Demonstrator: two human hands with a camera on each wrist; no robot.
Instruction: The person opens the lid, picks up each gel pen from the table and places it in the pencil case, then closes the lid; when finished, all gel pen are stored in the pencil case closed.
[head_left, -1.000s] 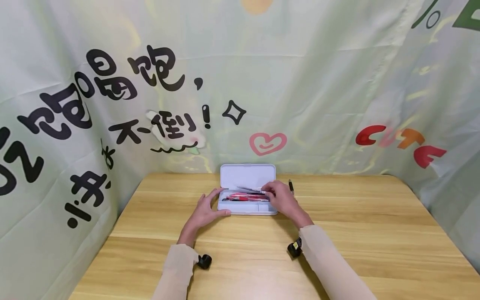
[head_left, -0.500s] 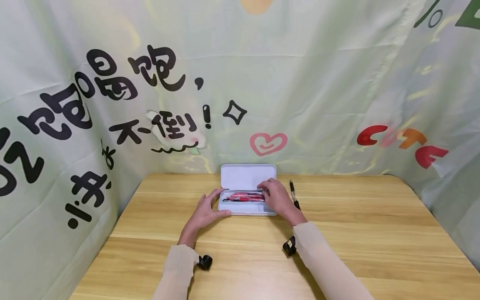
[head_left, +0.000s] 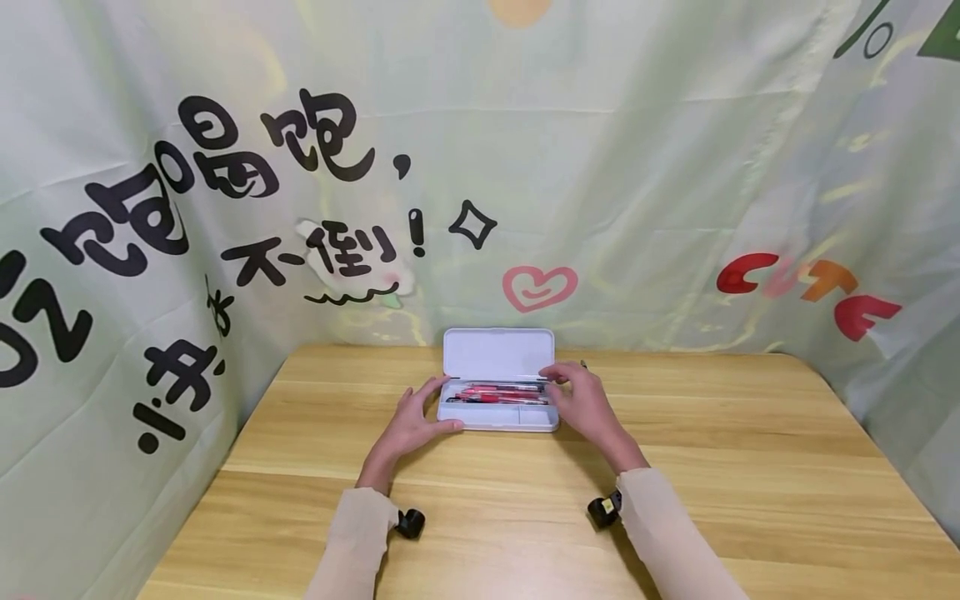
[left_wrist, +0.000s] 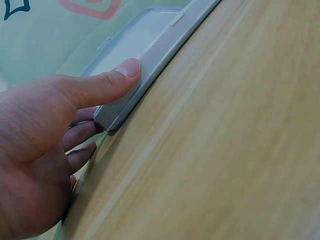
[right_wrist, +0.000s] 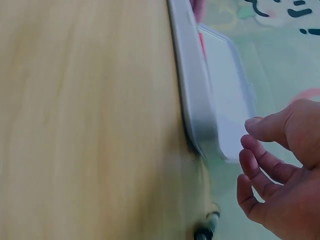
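A white pencil case [head_left: 498, 353] stands on the table with its lid raised. Several red and dark pens [head_left: 495, 393] lie in its long back compartment. My left hand [head_left: 411, 423] holds the case's left end, thumb on the front wall [left_wrist: 120, 102] and the other fingers round the end and back. Over at the right end, my right hand [head_left: 581, 402] hovers by the rim with nothing in its loosely bent fingers [right_wrist: 260, 160]. A black pen [right_wrist: 206, 227] lies on the table beyond that end, mostly hidden by the right hand in the head view.
The wooden table [head_left: 480, 517] reaches back to a printed cloth backdrop [head_left: 637, 183], close behind the raised lid. Small front compartments [head_left: 534, 414] run along the case's near side. A black camera [head_left: 411, 523] sits on the left wrist.
A second ago my right hand pinched a pen over the case. That pen has been let go among the others, and the hand has drawn back rightward. The left hand has stayed put.
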